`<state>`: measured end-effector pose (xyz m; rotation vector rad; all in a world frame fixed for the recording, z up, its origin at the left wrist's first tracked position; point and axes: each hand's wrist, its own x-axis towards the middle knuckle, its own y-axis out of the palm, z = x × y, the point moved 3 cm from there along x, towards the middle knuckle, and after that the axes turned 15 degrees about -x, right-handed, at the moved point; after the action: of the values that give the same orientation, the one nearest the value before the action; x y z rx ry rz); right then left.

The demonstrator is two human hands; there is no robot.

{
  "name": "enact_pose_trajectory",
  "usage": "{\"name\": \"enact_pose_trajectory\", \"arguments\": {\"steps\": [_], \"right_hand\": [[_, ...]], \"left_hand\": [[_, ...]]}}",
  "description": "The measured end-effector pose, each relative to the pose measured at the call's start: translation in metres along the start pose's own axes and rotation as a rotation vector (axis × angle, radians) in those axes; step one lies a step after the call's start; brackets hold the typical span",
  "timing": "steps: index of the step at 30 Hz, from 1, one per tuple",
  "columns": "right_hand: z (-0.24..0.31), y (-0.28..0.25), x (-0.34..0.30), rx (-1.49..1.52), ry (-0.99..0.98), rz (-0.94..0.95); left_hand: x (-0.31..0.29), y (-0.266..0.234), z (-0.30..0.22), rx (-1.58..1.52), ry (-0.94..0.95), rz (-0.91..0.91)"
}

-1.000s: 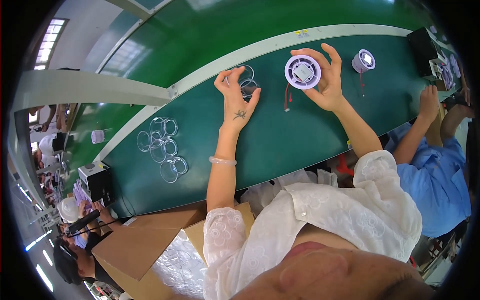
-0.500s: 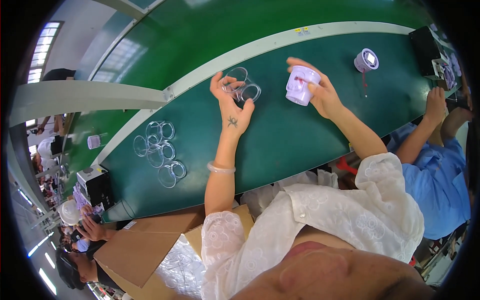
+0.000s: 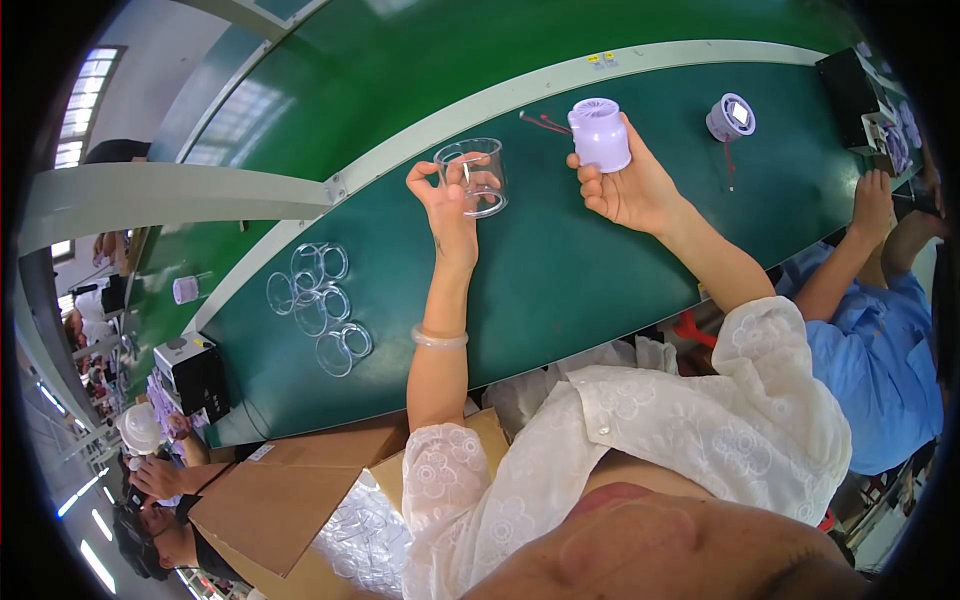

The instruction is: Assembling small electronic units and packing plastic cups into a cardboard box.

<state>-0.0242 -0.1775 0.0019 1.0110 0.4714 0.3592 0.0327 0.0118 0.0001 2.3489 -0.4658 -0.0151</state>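
Note:
My left hand (image 3: 450, 222) grips a clear plastic cylinder (image 3: 501, 172) by its side, fingers showing through the wall. Up in my right hand (image 3: 640, 200) is a lilac round housing (image 3: 600, 140), a slotted face on top and thin red wires (image 3: 546, 124) hanging off its left side. The two pieces are apart, held above the green table (image 3: 560, 270). Left of my left forearm, several more clear cylinders (image 3: 337, 300) lie grouped on the table. To the right of my right hand sits another lilac housing (image 3: 717, 122) with a white square and a red wire.
A pale metal rail (image 3: 530, 85) runs along the table's far edge. Black boxes stand at the left (image 3: 198, 375) and far right (image 3: 850, 100). An open cardboard box (image 3: 290, 490) is near my left elbow. Co-workers sit at both sides, one in a blue garment (image 3: 870, 370).
My right hand has turned the lilac housing so its slotted face points up and its wires swing out left. My left hand has tilted the clear cylinder more upright.

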Motion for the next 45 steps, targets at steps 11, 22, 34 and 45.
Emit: {"name": "enact_pose_trajectory", "arguments": {"steps": [11,22,34,45], "right_hand": [[-0.002,-0.005,-0.004,0.254,0.053,0.257],[0.02,0.013,-0.015,-1.529,-0.631,-0.439],[0.011,0.034,-0.014,-2.321,-0.767,-0.511],[0.002,0.032,-0.008,-2.09,-0.936,-0.27]], "left_hand": [[-0.001,0.002,-0.001,0.063,-0.03,0.043],[-0.011,0.034,-0.005,1.047,0.428,0.232],[-0.015,0.034,-0.009,1.278,0.629,0.162],[-0.016,0.043,0.002,1.201,0.373,0.327]]}}
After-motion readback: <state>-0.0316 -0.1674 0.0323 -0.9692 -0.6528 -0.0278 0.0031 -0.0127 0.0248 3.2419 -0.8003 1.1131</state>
